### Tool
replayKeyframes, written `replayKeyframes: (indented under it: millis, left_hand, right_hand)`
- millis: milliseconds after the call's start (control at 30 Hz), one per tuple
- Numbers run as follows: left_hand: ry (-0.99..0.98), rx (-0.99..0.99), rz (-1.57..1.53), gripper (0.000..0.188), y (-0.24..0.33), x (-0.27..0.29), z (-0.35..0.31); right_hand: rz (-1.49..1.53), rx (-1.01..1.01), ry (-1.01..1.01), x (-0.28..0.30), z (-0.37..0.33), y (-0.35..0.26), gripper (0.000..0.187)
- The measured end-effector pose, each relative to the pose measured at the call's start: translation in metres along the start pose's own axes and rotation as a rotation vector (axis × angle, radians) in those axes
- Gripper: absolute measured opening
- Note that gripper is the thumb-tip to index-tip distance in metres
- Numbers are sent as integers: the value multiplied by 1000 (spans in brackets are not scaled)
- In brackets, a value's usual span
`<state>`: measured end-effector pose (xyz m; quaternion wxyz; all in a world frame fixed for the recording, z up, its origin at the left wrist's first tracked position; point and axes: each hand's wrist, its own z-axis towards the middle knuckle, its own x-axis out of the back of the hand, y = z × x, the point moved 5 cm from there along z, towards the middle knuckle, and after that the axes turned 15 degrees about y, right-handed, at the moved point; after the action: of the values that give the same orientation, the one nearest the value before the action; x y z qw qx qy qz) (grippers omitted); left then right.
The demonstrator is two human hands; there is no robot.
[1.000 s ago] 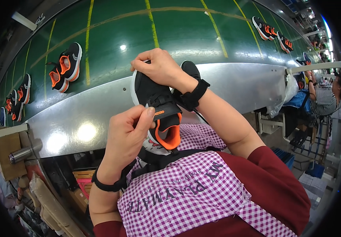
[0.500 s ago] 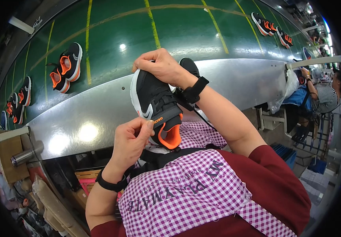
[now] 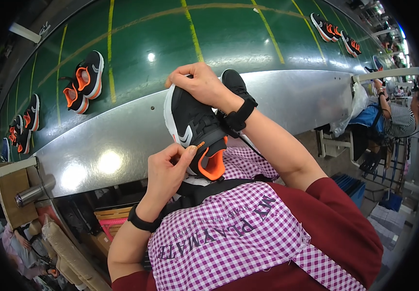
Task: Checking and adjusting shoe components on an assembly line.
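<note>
A black sneaker [image 3: 188,109] with a white sole and an orange lining is held over the near edge of the metal ledge, toe pointing away from me. My right hand [image 3: 201,86] is closed over its toe. My left hand [image 3: 169,167] pinches the end of the black strap [image 3: 213,137] between thumb and forefinger, just above the orange collar. Another black shoe [image 3: 233,82] rests on the ledge beside my right wrist, partly hidden behind it.
Beyond the metal ledge [image 3: 287,99] runs a green conveyor belt [image 3: 141,34] with yellow lines. Pairs of black-and-orange sneakers [image 3: 90,75] stand on it at left and far right. A metal cylinder [image 3: 27,195] sticks out at left. Another person [image 3: 398,119] sits at far right.
The held sneaker and both my hands have shifted slightly to the right. My left hand keeps its pinch on the strap. The belt and its shoes have crept a little to the right.
</note>
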<state>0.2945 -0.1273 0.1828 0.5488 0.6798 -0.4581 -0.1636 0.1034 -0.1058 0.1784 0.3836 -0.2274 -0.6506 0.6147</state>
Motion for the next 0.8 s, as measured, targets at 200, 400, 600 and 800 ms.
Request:
replayKeyframes:
  millis: [200, 400, 600, 800]
  left_hand:
    - [14, -61, 105, 29, -14, 3, 23]
    - [-32, -3, -111, 38, -15, 0, 27]
    - [-67, 66, -137, 40, -22, 6, 26]
    - [85, -188, 15, 36, -10, 21, 24]
  right_hand:
    - [-19, -39, 39, 4, 3, 13, 27]
    - [91, -255, 28, 5, 2, 14, 25]
    - [-72, -96, 14, -6, 3, 9, 27]
    - [-88, -164, 75, -2, 7, 4, 32]
